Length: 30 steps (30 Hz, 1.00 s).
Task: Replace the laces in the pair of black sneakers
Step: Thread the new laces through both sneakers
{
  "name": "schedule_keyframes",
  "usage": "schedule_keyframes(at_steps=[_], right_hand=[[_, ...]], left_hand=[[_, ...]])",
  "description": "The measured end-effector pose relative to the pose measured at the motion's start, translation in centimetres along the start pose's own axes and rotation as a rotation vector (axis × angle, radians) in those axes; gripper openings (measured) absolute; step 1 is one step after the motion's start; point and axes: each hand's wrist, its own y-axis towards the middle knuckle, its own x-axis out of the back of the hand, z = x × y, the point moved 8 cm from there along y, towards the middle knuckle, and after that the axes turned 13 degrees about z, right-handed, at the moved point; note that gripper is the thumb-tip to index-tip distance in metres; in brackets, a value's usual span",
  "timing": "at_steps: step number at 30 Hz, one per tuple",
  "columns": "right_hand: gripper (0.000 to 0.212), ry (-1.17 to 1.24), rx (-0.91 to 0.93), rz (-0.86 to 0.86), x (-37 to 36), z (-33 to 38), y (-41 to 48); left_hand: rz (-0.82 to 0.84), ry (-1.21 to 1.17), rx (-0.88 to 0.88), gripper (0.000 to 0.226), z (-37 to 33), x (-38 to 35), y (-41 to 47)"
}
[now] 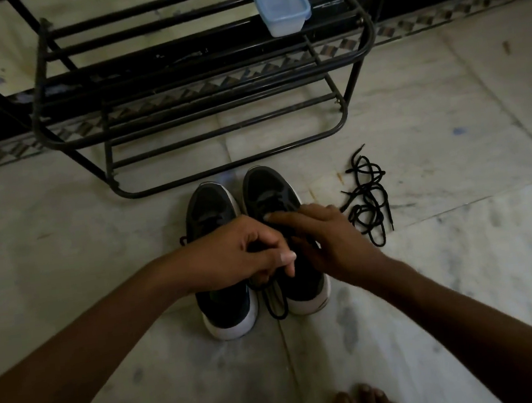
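The pair of black sneakers stands side by side on the floor (450,147) right in front of me, toes toward 12 o'clock, white soles showing at the heels. The left sneaker (207,204) touches the right sneaker (266,184) or nearly so. My left hand (240,254) hovers over the gap between them, fingers curled, thumb and fingertips pinching a black lace (275,306) whose loop hangs down toward 6 o'clock between the two heels. My right hand (331,237) rests on the right sneaker, forefinger stretched toward 9 o'clock across the tongue; the other fingers are tucked under, and I cannot tell whether they hold the lace.

At 3 o'clock from the right sneaker, near but apart, a tangle of loose black laces (367,196) lies on the floor. At 12 o'clock, just beyond the toes, stands a black metal rack (369,28), with a lidded pale blue plastic box (282,7) on its upper bars toward 1 o'clock. At 5 o'clock, at the frame's lower edge, the toes of my bare foot (364,402) show.
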Motion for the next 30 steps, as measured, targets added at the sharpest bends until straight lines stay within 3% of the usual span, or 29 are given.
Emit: schedule_keyframes(at_steps=[3,5,11,14,17,23,27,30], right_hand=[[0.02,0.069,0.118,0.147,0.8,0.8,0.4],[0.021,0.097,0.122,0.17,1.8,0.6,0.4],[0.029,0.067,0.026,0.434,2.6,-0.3,-0.4],[0.029,0.033,-0.046,0.603,2.3,-0.8,-0.8],[0.025,0.052,-0.116,0.705,2.7,-1.2,-1.2],[0.007,0.076,-0.258,0.852,2.6,-2.5,-2.1],[0.025,0.036,-0.273,0.996,2.0,-2.5,-2.8],[0.019,0.032,-0.218,0.819,3.1,-2.4,-1.4]], left_hand=[[0.012,-0.041,0.03,0.02,0.6,-1.0,0.4],[-0.038,-0.065,0.098,0.025,1.5,-0.8,0.2],[-0.436,0.296,0.316,0.034,2.3,1.7,-0.9],[-0.435,0.471,0.474,0.044,2.3,0.6,0.1],[-0.412,0.602,0.571,0.04,2.4,-0.2,1.0],[-0.335,0.467,0.584,0.021,3.1,0.5,1.2],[-0.385,0.339,0.469,0.026,2.5,2.9,-0.4],[-0.469,0.276,0.397,0.021,1.0,4.9,-2.0]])
